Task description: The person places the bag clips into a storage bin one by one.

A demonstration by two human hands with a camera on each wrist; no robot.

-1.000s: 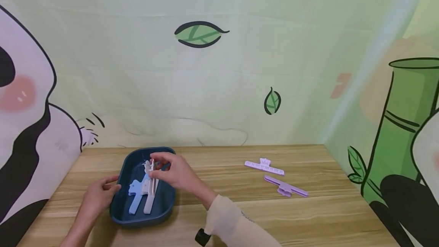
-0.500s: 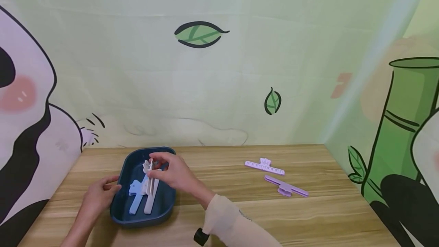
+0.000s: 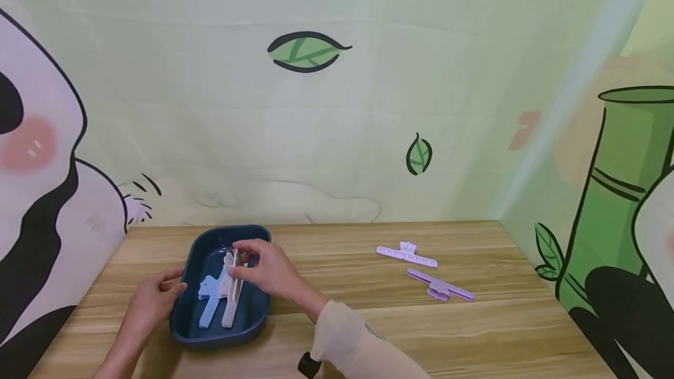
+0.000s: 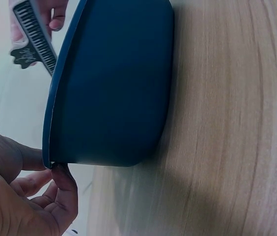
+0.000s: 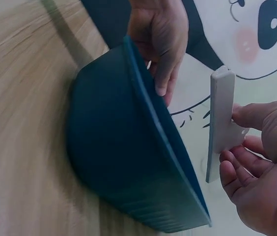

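Note:
A dark blue plastic basin (image 3: 253,312) stands at the left of the table. My left hand (image 3: 150,300) pinches its left rim between thumb and fingers, as the left wrist view shows. Over the basin, my right hand (image 3: 268,265) holds a white ruler clip (image 5: 222,118) by its handle, thumb on one side and fingers on the other. Ruler marks show on this clip's face in the left wrist view. Below it in the basin lie a light blue clip (image 3: 209,312) and a whitish clip (image 3: 229,314), partly covered by the held clip.
Two more clips lie on the wooden table (image 3: 337,320) to the right: a pale lilac ruler clip (image 3: 405,257) and, nearer me, a purple clip (image 3: 439,285). A cartoon-printed backdrop (image 3: 326,133) rises behind and at both sides.
The held clip has shifted slightly to the right over the basin, with a small movement of my right hand. My left hand stays at the rim.

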